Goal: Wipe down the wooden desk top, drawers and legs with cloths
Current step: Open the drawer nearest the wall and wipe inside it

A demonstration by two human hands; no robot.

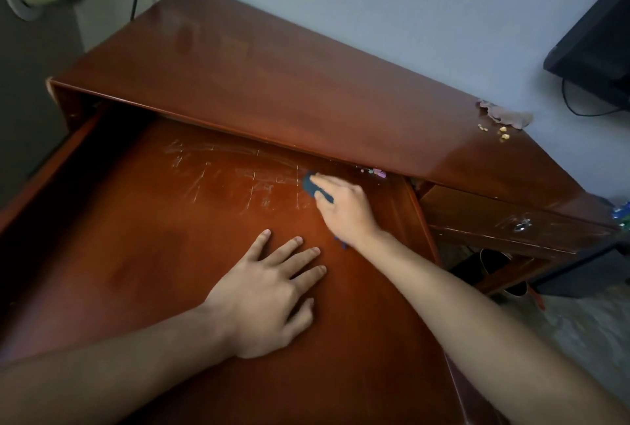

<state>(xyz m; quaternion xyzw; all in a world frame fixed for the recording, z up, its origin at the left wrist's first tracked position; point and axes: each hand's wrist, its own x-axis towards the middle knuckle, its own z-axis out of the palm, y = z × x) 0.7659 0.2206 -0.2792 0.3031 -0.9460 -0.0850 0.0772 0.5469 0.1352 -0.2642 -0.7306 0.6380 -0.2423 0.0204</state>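
Observation:
The reddish wooden desk top (272, 76) runs along the wall. Below it a wide drawer (153, 237) is pulled far out, its bottom marked with pale scratches. My right hand (344, 206) reaches into the drawer's far right part and presses a dark blue cloth (312, 186) against the drawer bottom, fingers curled over it. My left hand (272, 295) lies flat on the drawer bottom nearer to me, fingers spread. A brownish cloth (508, 116) lies crumpled on the desk top's right end, with small yellowish crumbs (503, 133) beside it.
A smaller shut drawer with a metal ring pull (521, 225) sits at the right. Small coloured bits (375, 173) lie at the open drawer's back right corner. A dark screen (596, 49) hangs at the upper right. A bin (494, 264) stands under the desk.

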